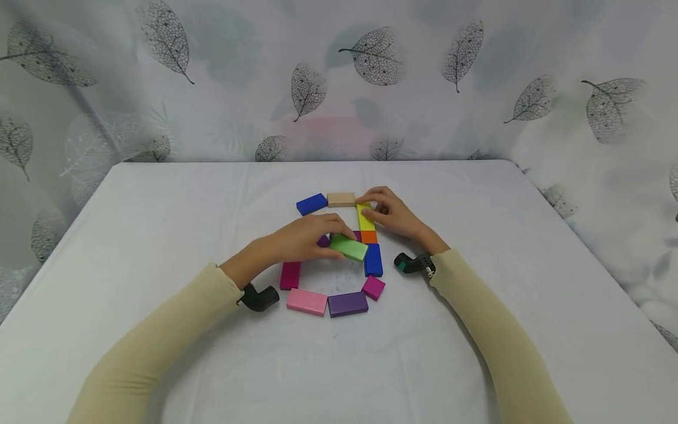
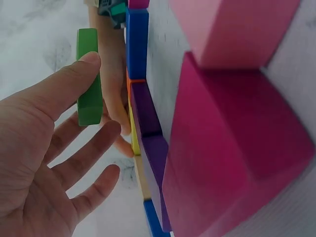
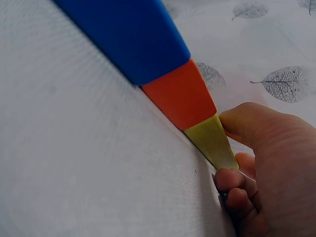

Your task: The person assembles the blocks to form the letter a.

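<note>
My left hand [image 1: 304, 237] pinches a light green block [image 1: 349, 248] between thumb and fingers, above the middle of an arrangement of coloured blocks. In the left wrist view, the thumb lies across the green block [image 2: 90, 106] and the other fingers are spread. At the far right of the arrangement, my right hand [image 1: 396, 215] grips a yellow block [image 1: 366, 219] lying on the table. The right wrist view has the thumb on one side of the yellow block [image 3: 213, 143] and fingertips at its far end. An orange block [image 1: 369, 237] touches the yellow one.
A tan block [image 1: 341, 199] and a blue block [image 1: 312, 204] lie at the back. Another blue block [image 1: 373, 259], magenta blocks [image 1: 374, 287], a pink block [image 1: 307, 301] and a purple block [image 1: 348, 304] continue the outline on the white table [image 1: 132, 235]. More purple is partly hidden behind my left hand.
</note>
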`<act>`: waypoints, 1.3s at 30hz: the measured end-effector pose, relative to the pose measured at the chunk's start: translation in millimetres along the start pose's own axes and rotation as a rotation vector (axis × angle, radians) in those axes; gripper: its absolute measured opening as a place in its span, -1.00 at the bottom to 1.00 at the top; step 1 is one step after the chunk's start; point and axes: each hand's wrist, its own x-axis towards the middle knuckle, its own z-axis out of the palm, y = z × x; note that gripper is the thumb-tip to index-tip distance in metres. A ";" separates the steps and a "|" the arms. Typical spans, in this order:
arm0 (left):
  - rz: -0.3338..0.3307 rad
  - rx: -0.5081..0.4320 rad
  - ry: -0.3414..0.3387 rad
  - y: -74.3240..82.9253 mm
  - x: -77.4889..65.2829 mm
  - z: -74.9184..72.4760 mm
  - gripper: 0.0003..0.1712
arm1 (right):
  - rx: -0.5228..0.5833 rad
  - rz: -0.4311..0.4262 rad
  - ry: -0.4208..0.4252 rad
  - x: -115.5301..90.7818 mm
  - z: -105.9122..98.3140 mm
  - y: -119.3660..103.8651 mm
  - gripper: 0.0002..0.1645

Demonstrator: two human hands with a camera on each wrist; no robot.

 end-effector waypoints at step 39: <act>0.128 -0.108 -0.127 35.6 1.3 31.3 -0.55 | 0.015 -0.019 0.004 0.4 0.2 0.9 -0.59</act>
